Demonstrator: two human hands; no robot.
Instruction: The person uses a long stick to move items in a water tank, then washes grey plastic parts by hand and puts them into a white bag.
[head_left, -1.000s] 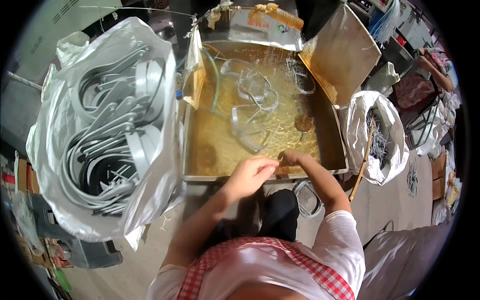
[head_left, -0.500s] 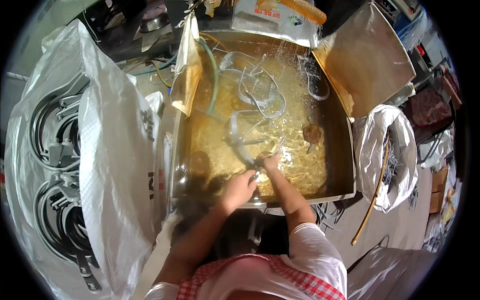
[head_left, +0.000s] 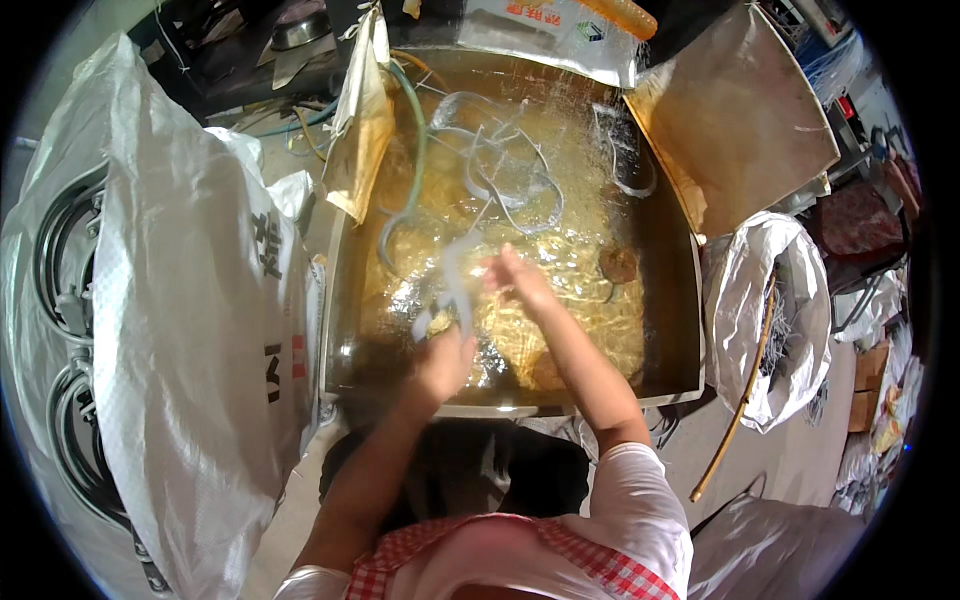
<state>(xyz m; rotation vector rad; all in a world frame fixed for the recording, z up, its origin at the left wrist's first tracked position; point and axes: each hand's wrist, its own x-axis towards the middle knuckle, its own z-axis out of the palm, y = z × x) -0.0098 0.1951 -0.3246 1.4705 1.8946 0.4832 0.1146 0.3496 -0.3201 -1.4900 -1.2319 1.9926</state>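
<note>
My left hand [head_left: 445, 362] is closed on a curved grey band [head_left: 457, 280] above the water, close to the front of a wide square basin [head_left: 333, 300]. Motion blurs the band, and its lower end is partly hidden by the hand. To the right, my right hand [head_left: 518, 275] hovers over the water near the band, slightly smeared, its fingers apart with nothing visible in them. Farther back, more curved grey bands [head_left: 540, 200] lie tangled in the yellowish water. Another grey loop [head_left: 635, 185] lies along the basin's right side.
A green hose [head_left: 418, 140] hangs into the basin at the back left. White woven sacks flank it: a large one [head_left: 190, 330] with grey hoops [head_left: 70, 310] on the left, another [head_left: 725, 310] with thin scraps and a stick [head_left: 745, 390] on the right. A stained board [head_left: 740, 120] leans back right.
My left hand has moved left with the grey band, which has swung toward me. My right hand has come off the band and moved farther away. The view has shifted slightly.
</note>
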